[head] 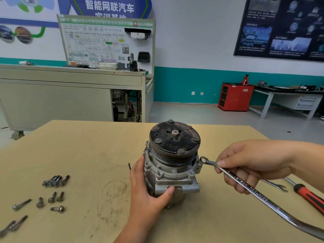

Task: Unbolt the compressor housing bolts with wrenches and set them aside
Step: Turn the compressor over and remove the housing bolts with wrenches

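Compressor (168, 174): stands upright on the tan table (87, 146), near the middle, pulley end up.
Look: grey cast-aluminium housing, dull and grimy. A black grooved pulley sits on top, with a dark clutch plate (174, 139) and a hex centre nut (175, 133).
Flange bolts (159, 173): small heads show around the front flange, in place.
Left hand (145, 186): wrapped round the housing's left side, with the thumb pressed on the front face.
Right hand (249, 165): closed around the shaft of a long chrome ring wrench (254, 191).
Ring end (203, 159): at the ear on the housing's right side; I cannot tell whether it is seated on a bolt head.
Loose bolts (56, 180): scattered on the table, well apart to the left.
Right edge: an open-end wrench (277, 185) and a red-and-black screwdriver (310, 197) lie on the table.
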